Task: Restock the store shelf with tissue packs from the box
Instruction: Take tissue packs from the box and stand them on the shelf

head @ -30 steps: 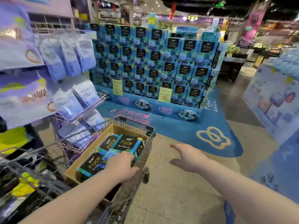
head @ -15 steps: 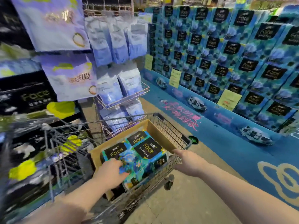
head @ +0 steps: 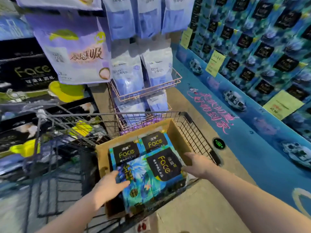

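A cardboard box (head: 178, 137) sits in a wire shopping cart (head: 200, 130) below me. It holds blue floral tissue packs with black "Face" labels. The nearest large tissue pack (head: 151, 179) lies tilted on top, and two more packs (head: 125, 153) lie behind it. My left hand (head: 109, 185) grips this pack's left edge, fingers over its top. My right hand (head: 196, 163) rests with stretched fingers against the pack's right side, inside the box wall. A wall display of the same blue packs (head: 269, 47) rises at the right.
Pink wire baskets (head: 146, 91) of pale blue pouches stand just beyond the cart. Large lilac bags (head: 72, 47) hang above them. Dark shelves with black "Face" packs (head: 25, 73) run along the left. A blue floor decal (head: 252, 140) borders the display.
The view has swung left and down onto the cart. My right hand has come from the open air to the cart rim and then into the box. My left hand stays on the pack.
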{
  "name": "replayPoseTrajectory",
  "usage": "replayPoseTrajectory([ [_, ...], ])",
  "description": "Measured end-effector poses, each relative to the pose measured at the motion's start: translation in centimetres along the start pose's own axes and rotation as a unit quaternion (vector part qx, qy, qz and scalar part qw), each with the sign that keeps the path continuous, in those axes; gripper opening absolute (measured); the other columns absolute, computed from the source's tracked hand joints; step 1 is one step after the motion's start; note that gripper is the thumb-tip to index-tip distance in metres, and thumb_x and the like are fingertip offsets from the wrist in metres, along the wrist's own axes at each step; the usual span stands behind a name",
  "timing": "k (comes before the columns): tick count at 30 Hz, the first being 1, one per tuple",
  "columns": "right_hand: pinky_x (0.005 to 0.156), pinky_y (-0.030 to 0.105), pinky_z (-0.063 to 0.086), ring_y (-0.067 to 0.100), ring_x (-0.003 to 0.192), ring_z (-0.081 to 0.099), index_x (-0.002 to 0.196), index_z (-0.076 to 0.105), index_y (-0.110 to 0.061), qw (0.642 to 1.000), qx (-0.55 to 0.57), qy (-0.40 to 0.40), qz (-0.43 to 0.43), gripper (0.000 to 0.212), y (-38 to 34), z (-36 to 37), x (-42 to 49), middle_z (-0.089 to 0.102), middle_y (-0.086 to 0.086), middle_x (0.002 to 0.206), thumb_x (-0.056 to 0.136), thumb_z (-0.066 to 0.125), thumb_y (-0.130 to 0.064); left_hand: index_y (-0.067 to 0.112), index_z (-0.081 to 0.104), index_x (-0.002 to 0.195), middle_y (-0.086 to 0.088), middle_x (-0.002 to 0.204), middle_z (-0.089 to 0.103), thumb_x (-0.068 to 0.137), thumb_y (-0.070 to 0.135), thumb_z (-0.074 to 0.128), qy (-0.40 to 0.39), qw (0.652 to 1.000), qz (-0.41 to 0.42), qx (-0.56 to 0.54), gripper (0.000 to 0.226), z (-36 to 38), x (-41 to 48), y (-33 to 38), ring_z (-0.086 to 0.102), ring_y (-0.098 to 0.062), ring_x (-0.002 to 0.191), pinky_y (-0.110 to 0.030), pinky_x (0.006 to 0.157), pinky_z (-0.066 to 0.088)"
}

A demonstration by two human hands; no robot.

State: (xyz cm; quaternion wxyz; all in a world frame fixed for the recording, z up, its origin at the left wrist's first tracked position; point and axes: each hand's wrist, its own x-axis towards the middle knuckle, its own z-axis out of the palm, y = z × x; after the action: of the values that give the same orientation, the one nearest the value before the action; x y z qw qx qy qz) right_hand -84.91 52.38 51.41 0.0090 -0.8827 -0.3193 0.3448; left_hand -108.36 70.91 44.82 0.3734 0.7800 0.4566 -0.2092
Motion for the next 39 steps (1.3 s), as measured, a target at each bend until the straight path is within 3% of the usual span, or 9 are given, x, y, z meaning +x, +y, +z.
replayPoseTrajectory([
  [5, 0.109, 0.032, 0.033, 0.024, 0.135, 0.04, 0.148, 0.026, -0.017, 0.998, 0.001, -0.066, 0.005, 0.071, -0.3, 0.6, 4.4, 0.039, 0.008, 0.149, 0.09, 0.056, -0.044, 0.011, 0.031, 0.143, -0.005, 0.146, 0.043, 0.087, 0.043, 0.062, -0.022, 0.997, -0.043, -0.058, 0.073, 1.2, 1.5, 0.0, 0.045, -0.018, 0.131, -0.018, 0.094, 0.037],
  [10, 0.103, 0.029, 0.038, 0.024, 0.128, 0.049, 0.142, 0.033, -0.01, 0.986, 0.108, -0.125, 0.011, 0.072, -0.2, 2.1, 7.8, 0.049, 0.011, 0.141, 0.085, 0.065, -0.04, 0.009, 0.031, 0.142, -0.01, 0.143, 0.044, 0.083, 0.048, 0.064, -0.004, 0.981, -0.134, -0.139, 0.077, 2.8, 2.7, 0.5, 0.047, -0.025, 0.128, -0.026, 0.094, 0.041],
  [15, 0.103, 0.028, 0.038, 0.021, 0.126, 0.048, 0.15, 0.016, -0.011, 0.968, 0.2, -0.149, 0.034, 0.101, 0.8, 4.2, 10.0, 0.045, 0.007, 0.143, 0.074, 0.076, -0.042, 0.009, 0.037, 0.14, -0.012, 0.14, 0.049, 0.069, 0.056, 0.074, 0.017, 0.935, -0.217, -0.279, 0.092, 5.3, 3.4, 0.8, 0.05, -0.028, 0.124, -0.031, 0.097, 0.042],
  [18, 0.093, 0.027, 0.046, 0.017, 0.106, 0.054, 0.142, 0.031, -0.015, 0.955, 0.245, -0.161, 0.053, 0.085, 2.0, 5.8, 10.4, 0.055, 0.006, 0.133, 0.074, 0.075, -0.043, 0.015, 0.057, 0.12, -0.009, 0.119, 0.066, 0.051, 0.063, 0.077, 0.019, 0.897, -0.226, -0.38, 0.086, 8.1, 3.7, -0.5, 0.063, -0.023, 0.103, -0.037, 0.095, 0.051],
  [24, 0.101, 0.041, 0.047, 0.023, 0.108, 0.061, 0.139, 0.037, -0.017, 0.897, 0.383, -0.204, 0.086, 0.079, 2.5, 6.5, 10.4, 0.06, 0.008, 0.125, 0.074, 0.077, -0.038, 0.02, 0.061, 0.118, -0.002, 0.107, 0.072, 0.04, 0.07, 0.076, 0.062, 0.853, -0.202, -0.478, 0.094, 11.4, 4.6, -2.2, 0.069, -0.02, 0.096, -0.045, 0.093, 0.053],
  [28, 0.102, 0.042, 0.047, 0.023, 0.112, 0.06, 0.137, 0.041, -0.019, 0.905, 0.381, -0.186, 0.049, 0.08, 1.7, 4.8, 10.2, 0.06, 0.006, 0.126, 0.069, 0.079, -0.041, 0.016, 0.064, 0.114, -0.003, 0.107, 0.072, 0.056, 0.055, 0.073, 0.107, 0.851, -0.185, -0.481, 0.069, 8.6, 1.9, 1.0, 0.067, -0.019, 0.098, -0.036, 0.093, 0.051],
  [33, 0.098, 0.037, 0.049, 0.022, 0.109, 0.061, 0.127, 0.049, -0.021, 0.911, 0.384, -0.147, -0.028, 0.069, -0.2, 0.8, 9.2, 0.063, 0.004, 0.118, 0.069, 0.08, -0.041, 0.016, 0.061, 0.113, -0.002, 0.104, 0.068, 0.085, 0.029, 0.068, 0.169, 0.833, -0.163, -0.501, 0.032, 5.3, -0.9, 3.8, 0.063, -0.017, 0.094, -0.025, 0.077, 0.044],
  [35, 0.087, 0.027, 0.054, 0.019, 0.1, 0.065, 0.122, 0.054, -0.018, 0.911, 0.385, -0.13, -0.072, 0.07, -1.1, -0.6, 9.0, 0.067, 0.004, 0.111, 0.063, 0.083, -0.044, 0.02, 0.062, 0.108, 0.001, 0.097, 0.069, 0.085, 0.033, 0.067, 0.201, 0.833, -0.142, -0.496, 0.027, 3.9, -2.0, 4.4, 0.064, -0.015, 0.089, -0.026, 0.071, 0.047],
  [39, 0.057, 0.008, 0.05, 0.004, 0.07, 0.068, 0.124, 0.053, -0.007, 0.898, 0.394, -0.135, -0.144, 0.047, -3.6, -3.7, 8.0, 0.068, 0.007, 0.106, 0.081, 0.072, -0.015, 0.024, 0.06, 0.096, 0.005, 0.089, 0.068, 0.08, 0.038, 0.072, 0.265, 0.815, -0.109, -0.504, 0.024, 0.7, -4.9, 5.4, 0.063, -0.008, 0.078, -0.022, 0.064, 0.05],
])
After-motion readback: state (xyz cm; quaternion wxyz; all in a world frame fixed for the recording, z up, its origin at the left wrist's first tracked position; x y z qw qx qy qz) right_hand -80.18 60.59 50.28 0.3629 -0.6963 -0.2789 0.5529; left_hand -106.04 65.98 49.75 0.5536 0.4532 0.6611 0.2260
